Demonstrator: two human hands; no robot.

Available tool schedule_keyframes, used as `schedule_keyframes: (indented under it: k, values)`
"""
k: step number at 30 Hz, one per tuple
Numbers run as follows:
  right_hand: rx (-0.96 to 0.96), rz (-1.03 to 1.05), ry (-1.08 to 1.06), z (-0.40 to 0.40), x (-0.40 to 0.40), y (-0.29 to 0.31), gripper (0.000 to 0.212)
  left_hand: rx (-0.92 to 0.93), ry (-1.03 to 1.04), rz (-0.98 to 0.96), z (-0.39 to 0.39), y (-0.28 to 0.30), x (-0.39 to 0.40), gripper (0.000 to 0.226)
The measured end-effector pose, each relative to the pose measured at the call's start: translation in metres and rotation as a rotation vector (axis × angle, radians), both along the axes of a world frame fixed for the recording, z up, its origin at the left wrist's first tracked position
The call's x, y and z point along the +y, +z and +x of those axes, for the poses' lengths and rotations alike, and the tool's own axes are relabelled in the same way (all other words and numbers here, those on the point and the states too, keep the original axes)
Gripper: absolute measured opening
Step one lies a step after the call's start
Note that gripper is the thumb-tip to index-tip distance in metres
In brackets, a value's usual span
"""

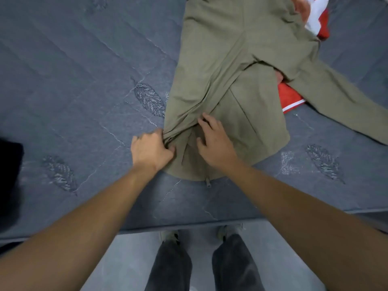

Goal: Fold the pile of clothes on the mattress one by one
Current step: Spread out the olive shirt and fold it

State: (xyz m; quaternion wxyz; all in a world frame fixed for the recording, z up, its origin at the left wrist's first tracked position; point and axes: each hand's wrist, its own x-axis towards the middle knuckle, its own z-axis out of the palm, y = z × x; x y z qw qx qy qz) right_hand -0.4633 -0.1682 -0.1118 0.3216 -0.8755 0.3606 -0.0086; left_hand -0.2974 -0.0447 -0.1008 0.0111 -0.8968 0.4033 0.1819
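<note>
1. Olive jacket [237, 66] lies spread on the grey quilted mattress [84, 70], collar end toward the near edge where the person stands, body running away from them.
2. Left hand [150, 149]: fingers curled tight round a bunched fold of the jacket's left edge near the collar. Firm grip, cloth gathered into creases at the fist.
3. Right hand [214, 141]: resting on the jacket just right of that fold, fingers spread and slightly bent, pressing the cloth. Can't tell if it pinches any fabric; looks like a flat hold-down.
4. One jacket sleeve [340, 101] stretches out to the right across the mattress.
5. Zipper pull [207, 182] pokes out at the near hem edge, between the two forearms.
6. Red and white garment [290, 97] sits under the jacket on the right side; more of it shows at the top right.
7. Dark item [10, 181] at the far left edge, too cropped to identify.
8. Person's legs in dark trousers [172, 265] stand right against the mattress edge.
</note>
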Motion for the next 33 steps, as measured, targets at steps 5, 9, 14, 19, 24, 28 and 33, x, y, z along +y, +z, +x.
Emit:
schedule_keyframes:
  k: [5,9,14,19,24,28,33]
  values:
    - [-0.341,0.904,-0.688,0.027,0.033,0.03,0.032,0.19,0.076,-0.158,-0.027,0.024,0.021,0.023]
    - [-0.314,1.224,-0.77,0.028,0.041,0.041,0.03,0.421,0.112,-0.274,-0.055,0.039,0.027,0.025]
    - [-0.297,1.082,-0.842,0.02,0.047,0.042,0.026,0.538,0.042,-0.561,-0.073,0.038,0.05,0.013]
    - [-0.321,0.981,-0.783,-0.005,0.037,0.035,0.028,0.479,0.186,-0.563,-0.076,0.019,0.064,0.044]
    - [-0.316,0.814,-0.676,-0.048,0.005,0.038,0.031,0.608,0.175,-0.259,-0.108,0.006,0.045,0.122]
    - [-0.274,0.749,-0.596,-0.082,-0.034,0.039,0.028,0.471,0.176,-0.26,-0.144,-0.001,0.016,0.129]
    - [-0.229,0.637,-0.539,-0.121,-0.08,0.041,0.042,0.282,0.172,-0.275,-0.168,0.0,-0.016,0.084]
